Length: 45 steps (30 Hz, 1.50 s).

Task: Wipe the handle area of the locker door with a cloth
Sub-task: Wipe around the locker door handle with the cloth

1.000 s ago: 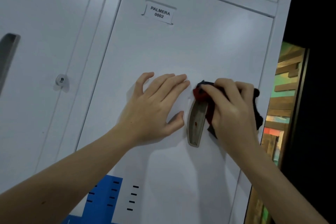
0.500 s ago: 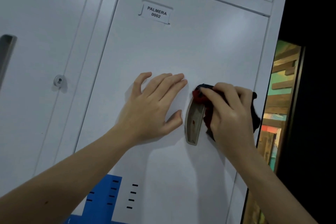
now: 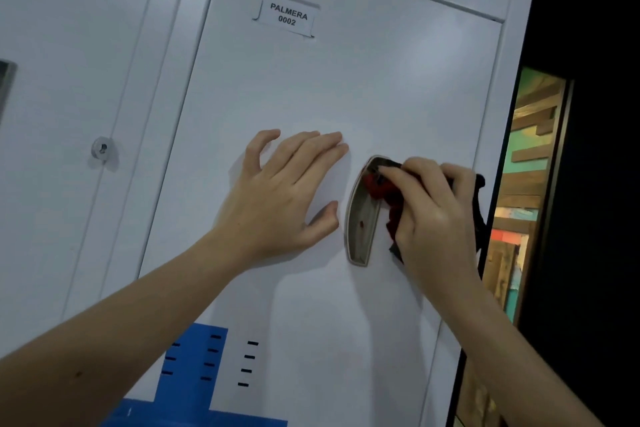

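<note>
A white locker door (image 3: 363, 90) fills the view, with a recessed metal handle (image 3: 362, 229) right of its middle. My right hand (image 3: 433, 215) grips a dark red and black cloth (image 3: 388, 194) and presses it into the upper part of the handle recess. Most of the cloth is hidden under my fingers; a dark end sticks out at the hand's right side. My left hand (image 3: 284, 194) lies flat on the door just left of the handle, fingers spread, holding nothing.
A label (image 3: 287, 15) reading PALMERA 0002 sits near the door's top. A neighbouring locker door on the left carries a round lock (image 3: 102, 148). Blue markings with vent slots (image 3: 211, 357) are low on the door. A dark opening lies to the right.
My right hand has pushed the cloth further left into the top of the handle recess. My left hand stays flat on the door.
</note>
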Motion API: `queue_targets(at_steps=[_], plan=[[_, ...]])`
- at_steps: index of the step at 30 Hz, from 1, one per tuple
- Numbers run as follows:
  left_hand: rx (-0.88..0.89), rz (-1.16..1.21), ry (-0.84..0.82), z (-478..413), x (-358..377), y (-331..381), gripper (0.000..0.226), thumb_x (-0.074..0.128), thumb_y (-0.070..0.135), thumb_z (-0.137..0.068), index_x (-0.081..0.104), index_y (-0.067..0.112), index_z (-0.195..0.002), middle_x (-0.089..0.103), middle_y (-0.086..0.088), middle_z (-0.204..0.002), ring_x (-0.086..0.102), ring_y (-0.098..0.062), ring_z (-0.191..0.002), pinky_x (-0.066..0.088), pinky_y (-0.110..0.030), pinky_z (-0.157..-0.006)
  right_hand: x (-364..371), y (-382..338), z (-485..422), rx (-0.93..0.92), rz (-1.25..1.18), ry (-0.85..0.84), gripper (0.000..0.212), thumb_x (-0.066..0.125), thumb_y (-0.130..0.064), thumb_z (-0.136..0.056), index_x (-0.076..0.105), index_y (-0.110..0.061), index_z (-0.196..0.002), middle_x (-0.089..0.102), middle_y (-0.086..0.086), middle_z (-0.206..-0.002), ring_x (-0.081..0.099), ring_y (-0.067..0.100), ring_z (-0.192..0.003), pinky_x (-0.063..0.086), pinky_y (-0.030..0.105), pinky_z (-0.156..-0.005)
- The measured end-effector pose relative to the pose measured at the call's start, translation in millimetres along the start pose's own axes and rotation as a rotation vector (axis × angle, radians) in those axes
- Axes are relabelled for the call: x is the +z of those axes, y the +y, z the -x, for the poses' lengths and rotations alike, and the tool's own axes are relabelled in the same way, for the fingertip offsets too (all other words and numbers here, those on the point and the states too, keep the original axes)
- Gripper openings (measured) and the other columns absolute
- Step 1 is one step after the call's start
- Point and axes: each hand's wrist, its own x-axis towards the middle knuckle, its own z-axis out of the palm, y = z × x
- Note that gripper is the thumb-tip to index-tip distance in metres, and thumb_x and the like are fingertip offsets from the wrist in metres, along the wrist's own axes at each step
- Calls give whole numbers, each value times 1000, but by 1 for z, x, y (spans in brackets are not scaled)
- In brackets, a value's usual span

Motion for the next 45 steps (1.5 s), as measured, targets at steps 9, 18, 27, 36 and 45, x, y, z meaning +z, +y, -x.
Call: queue_targets(at_steps=[9,18,27,36,45], plan=[[17,-26,25,15,-1,4,50,45,36,-85,55,11,-128,53,-4,-133,48,-17,-119,16,-43,-106,-14,-21,74,-92,53,-100,24,53,-3,-87,68,1,-106,67,16,-102,44,31,-90,39,34,-82],[38,-3,18,54,-5,7,47,44,35,-88,50,12,-129,49,-1,-134,47,-15,-120,15,-43,-108,-3,-14,34,37,23,14,27,43,-4,-95,67,1,-106,65,15,-101,39,28,-91,38,32,-82],[25,-19,-39,54,-6,9,51,50,35,-84,56,8,-127,55,-5,-131,48,-17,-119,16,-43,-107,-19,-61,82,221,-115,-77,50,22,-18,-103,67,4,-107,65,16,-99,42,25,-92,36,26,-84],[11,-45,-21,53,-6,8,51,47,36,-85,55,9,-127,55,-5,-132,48,-16,-120,15,-43,-108,6,-43,42,-3,-14,-13,23,63,3,-84,67,2,-106,67,12,-100,43,27,-89,43,32,-78],[-11,6,-20,53,-6,8,52,48,35,-84,55,7,-127,56,-6,-131,47,-17,-120,15,-42,-109,5,-35,14,-5,-17,-15,20,55,2,-88,68,1,-104,67,10,-97,40,25,-85,42,32,-73]])
